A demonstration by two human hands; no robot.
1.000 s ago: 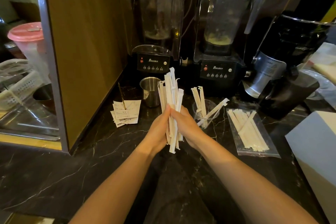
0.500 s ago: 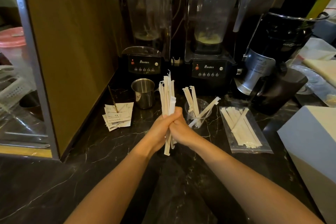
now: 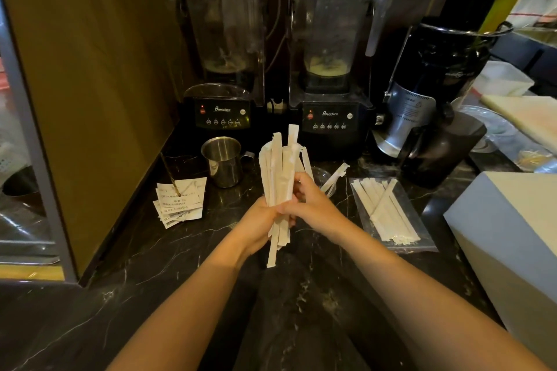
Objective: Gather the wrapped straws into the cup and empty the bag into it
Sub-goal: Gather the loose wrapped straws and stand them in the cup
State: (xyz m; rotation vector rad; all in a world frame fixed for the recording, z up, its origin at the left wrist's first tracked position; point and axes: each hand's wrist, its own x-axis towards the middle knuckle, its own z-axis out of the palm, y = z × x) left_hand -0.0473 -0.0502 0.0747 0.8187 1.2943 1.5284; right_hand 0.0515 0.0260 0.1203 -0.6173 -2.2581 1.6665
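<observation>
A bundle of white paper-wrapped straws (image 3: 278, 169) stands upright above the dark marble counter, gripped from the left by my left hand (image 3: 259, 224) and from the right by my right hand (image 3: 310, 200). Just behind my right hand sits a clear plastic cup (image 3: 324, 178), mostly hidden, with a wrapped straw (image 3: 336, 176) leaning out to the right. Flat on the counter to the right lies a clear plastic bag (image 3: 388, 211) holding several more wrapped straws.
Two blenders (image 3: 221, 111) (image 3: 330, 117) stand at the back, with a black juicer (image 3: 428, 117) to the right. A steel cup (image 3: 223, 159) and a spike of receipts (image 3: 179, 199) sit to the left. A white box (image 3: 509, 235) fills the right edge. A wooden panel (image 3: 99, 84) walls the left.
The bundle has shifted slightly right, toward the cup, still upright in both hands. My right hand now covers more of the cup. The head camera has moved closer.
</observation>
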